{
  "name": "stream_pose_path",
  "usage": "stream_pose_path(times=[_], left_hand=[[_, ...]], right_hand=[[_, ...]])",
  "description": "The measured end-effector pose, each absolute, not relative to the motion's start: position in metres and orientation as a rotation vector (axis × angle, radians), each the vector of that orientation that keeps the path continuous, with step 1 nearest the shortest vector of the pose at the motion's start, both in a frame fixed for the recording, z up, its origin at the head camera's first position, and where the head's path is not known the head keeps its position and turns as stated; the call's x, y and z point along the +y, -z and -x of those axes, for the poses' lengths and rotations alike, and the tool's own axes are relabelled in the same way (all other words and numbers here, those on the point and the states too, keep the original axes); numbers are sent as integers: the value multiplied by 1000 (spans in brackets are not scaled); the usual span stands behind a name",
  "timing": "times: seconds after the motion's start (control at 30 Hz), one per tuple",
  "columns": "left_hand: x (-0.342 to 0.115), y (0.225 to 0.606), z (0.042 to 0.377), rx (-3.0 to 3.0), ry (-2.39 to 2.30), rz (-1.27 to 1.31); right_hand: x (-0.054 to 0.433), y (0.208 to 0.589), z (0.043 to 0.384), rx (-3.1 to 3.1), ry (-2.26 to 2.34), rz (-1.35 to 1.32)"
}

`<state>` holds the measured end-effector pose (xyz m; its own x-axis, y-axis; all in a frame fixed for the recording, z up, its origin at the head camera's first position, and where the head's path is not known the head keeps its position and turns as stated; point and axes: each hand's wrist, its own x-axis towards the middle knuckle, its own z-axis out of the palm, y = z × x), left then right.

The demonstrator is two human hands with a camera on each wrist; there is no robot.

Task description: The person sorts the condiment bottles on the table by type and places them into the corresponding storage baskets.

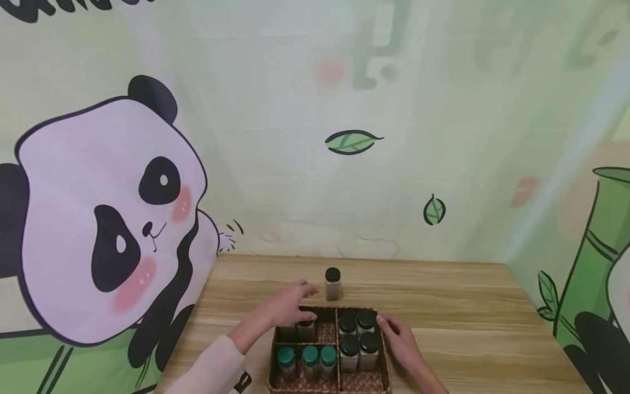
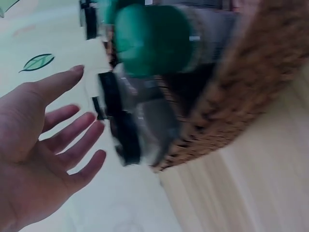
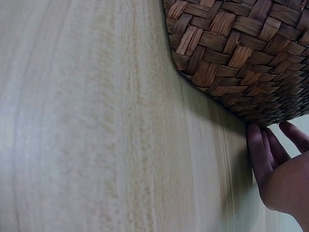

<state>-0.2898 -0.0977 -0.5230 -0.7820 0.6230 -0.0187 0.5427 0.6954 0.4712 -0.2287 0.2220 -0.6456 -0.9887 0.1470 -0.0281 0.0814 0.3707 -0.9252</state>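
Note:
My left hand (image 1: 287,307) hovers over the back left compartment of a woven basket (image 1: 364,382), its fingers spread and holding nothing. Two black-lidded jars (image 1: 306,331) stand beneath it, partly hidden. In the left wrist view the left hand (image 2: 43,145) shows an empty palm beside the blurred jars. My right hand (image 1: 404,346) touches the basket's back right corner; in the right wrist view its extended fingers (image 3: 260,150) lie against the woven side, tips partly hidden. Behind the basket, a clear jar with a black lid (image 1: 332,284) stands upright on the table.
Three green-lidded jars (image 1: 310,358) fill the front left compartment. Several black-lidded jars (image 1: 358,342) stand in the right compartment. The wooden table (image 1: 467,323) meets a panda-print backdrop (image 1: 275,191) behind. A small black object (image 1: 243,381) lies by the left sleeve.

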Motion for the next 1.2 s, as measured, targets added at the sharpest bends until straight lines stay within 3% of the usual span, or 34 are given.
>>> stream_pose_path(times=[0.4,1.2], left_hand=[[-58,514,331,2884,-812,-785],[-24,561,361,2832,-849,-670]], right_hand=[[222,645,230,-2527,-1753,221],[223,646,230,-2524,-1744,231]])
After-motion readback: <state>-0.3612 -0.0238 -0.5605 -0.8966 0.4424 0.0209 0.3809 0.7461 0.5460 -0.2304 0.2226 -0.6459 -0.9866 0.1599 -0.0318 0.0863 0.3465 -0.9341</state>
